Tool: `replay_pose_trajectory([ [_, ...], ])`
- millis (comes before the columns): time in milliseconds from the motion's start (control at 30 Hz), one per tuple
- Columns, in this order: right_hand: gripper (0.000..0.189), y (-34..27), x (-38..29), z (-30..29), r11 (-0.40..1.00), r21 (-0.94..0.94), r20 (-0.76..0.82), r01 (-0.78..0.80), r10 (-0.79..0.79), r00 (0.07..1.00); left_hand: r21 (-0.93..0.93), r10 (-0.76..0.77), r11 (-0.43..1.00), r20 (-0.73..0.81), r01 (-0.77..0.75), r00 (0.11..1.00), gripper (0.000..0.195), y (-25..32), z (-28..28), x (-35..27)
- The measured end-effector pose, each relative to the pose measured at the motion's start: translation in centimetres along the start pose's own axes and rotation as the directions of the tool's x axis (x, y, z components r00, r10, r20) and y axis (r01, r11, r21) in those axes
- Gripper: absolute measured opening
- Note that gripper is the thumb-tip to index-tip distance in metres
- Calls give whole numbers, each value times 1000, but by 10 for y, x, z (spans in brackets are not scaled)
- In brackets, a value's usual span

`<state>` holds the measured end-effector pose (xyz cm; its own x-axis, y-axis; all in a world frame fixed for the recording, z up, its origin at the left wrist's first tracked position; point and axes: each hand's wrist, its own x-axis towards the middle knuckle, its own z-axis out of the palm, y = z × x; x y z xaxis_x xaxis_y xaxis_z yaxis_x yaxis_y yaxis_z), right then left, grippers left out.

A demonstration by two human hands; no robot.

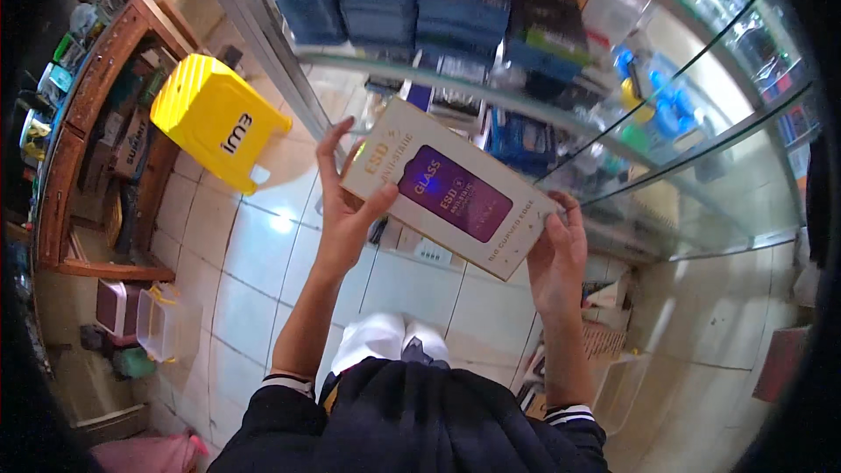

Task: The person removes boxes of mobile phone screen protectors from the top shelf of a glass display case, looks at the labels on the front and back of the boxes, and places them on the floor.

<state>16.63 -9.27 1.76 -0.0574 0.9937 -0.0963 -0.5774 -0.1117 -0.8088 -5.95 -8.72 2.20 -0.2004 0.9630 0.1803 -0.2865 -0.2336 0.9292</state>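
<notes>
A white cardboard box for anti-static screen-protector glass (453,187) is held up in front of me, tilted down to the right. It has gold lettering and a purple phone-shaped panel. My left hand (351,200) grips its left end, thumb on the front face and fingers along the edge. At the lower right end, my right hand (558,243) holds the corner, thumb on the front and fingers curled behind. Beyond the box stands a glass display case (407,69), its shelves stacked with blue boxes (381,10).
A yellow plastic stool (210,121) stands on the tiled floor (253,276) to the left. Past it is a wooden cabinet (66,190) holding cartons. Clear plastic containers (158,328) sit low at the left, and another plastic bin (617,387) is beside my right arm.
</notes>
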Motion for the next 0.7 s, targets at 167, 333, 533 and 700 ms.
replay_pose_trajectory([
  [167, 41, 110, 4, -78, 981, 71, -263, -179, 191, 946, 115, -354, 930, 35, 348, 935, 60, -109, -44, -25],
  [333, 36, 253, 16, -166, 983, -4, -403, -183, 166, 900, 494, -317, 823, -12, 281, 948, 61, -271, -100, -69],
  [533, 38, 365, 22, -226, 940, -176, -513, -294, 168, 842, 654, -388, 674, -83, 344, 918, 72, -400, -153, -128],
  [700, 39, 408, 36, -241, 867, -339, -547, -364, 133, 827, 764, -372, 543, -152, 348, 916, 75, -448, -163, -147],
])
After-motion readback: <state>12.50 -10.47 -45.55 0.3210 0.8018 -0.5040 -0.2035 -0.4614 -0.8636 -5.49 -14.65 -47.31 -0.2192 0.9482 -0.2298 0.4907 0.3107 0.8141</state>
